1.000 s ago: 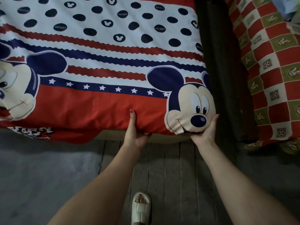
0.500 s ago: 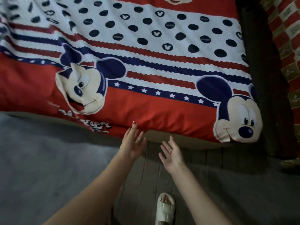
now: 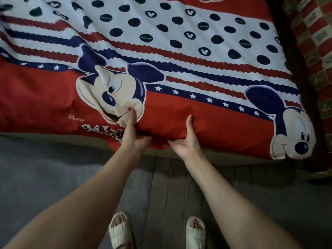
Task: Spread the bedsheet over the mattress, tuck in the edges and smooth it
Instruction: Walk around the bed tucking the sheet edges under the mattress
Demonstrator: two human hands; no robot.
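Bedsheet: the red, white and navy cartoon-mouse bedsheet (image 3: 179,112) is spread across the mattress (image 3: 89,143), and its red border hangs over the near edge right in front of me.
Mattress: only a pale strip of its side shows under the sheet's hem, left of my hands and again further right.
Left hand: my left hand (image 3: 133,135) has the hanging edge pinched, thumb lying up on the printed mouse face, the other fingers curled in under the fabric.
Right hand: my right hand (image 3: 186,141) grips the same hem just beside the left, thumb up on the red band, fingers tucked underneath where I can't see them.
Fabric: there's a small bunched fold between my two hands, and a few creases run through the left mouse face.
Floor: grey floor (image 3: 36,177) with darker planks under me.
Feet: both in cream sandals (image 3: 120,230) at the bottom of the view.
Off to the right: a red and olive checked cloth (image 3: 316,42) past a dark gap.
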